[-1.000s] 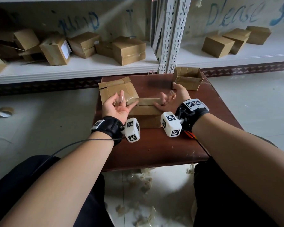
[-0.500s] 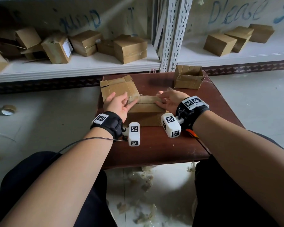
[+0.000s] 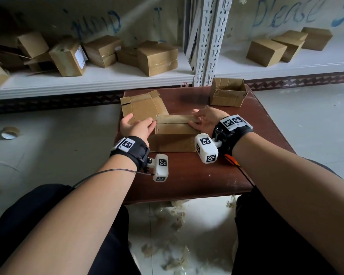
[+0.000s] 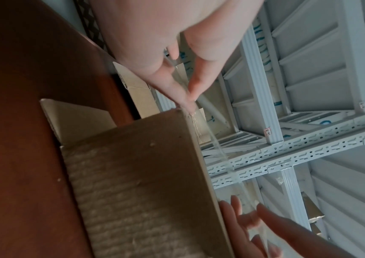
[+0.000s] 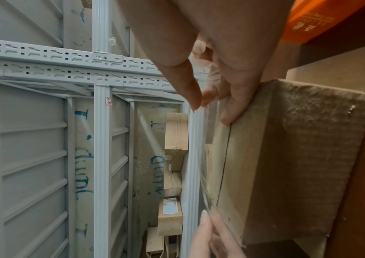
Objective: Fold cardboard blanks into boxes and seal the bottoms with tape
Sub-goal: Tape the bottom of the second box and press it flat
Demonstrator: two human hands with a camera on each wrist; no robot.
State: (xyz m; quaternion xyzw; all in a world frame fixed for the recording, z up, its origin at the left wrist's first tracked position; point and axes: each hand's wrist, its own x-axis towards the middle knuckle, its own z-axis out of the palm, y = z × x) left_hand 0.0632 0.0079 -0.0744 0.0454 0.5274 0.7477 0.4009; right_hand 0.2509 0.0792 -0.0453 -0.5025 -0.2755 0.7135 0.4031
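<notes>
A brown cardboard box [image 3: 173,132] stands on the dark red table [image 3: 187,175] with its closed flaps up and the seam showing. A strip of clear tape [image 4: 219,150] stretches along the box's top, just above the seam. My left hand [image 3: 137,126] pinches one end of the tape at the box's left top corner, seen close in the left wrist view [image 4: 188,99]. My right hand [image 3: 205,120] holds the other end at the right top edge, with its thumb [image 5: 232,113] on the cardboard. The tape [image 5: 203,174] hangs slightly off the surface.
A flat cardboard blank [image 3: 143,106] lies behind my left hand. An open-topped box [image 3: 226,94] stands at the table's far right. White shelves behind hold several finished boxes [image 3: 157,56]. A tape roll [image 3: 9,132] lies on the floor at left. Paper scraps litter the floor below.
Both hands came down from a raised position above the box to its top corners, bringing the stretched tape strip down to the seam.
</notes>
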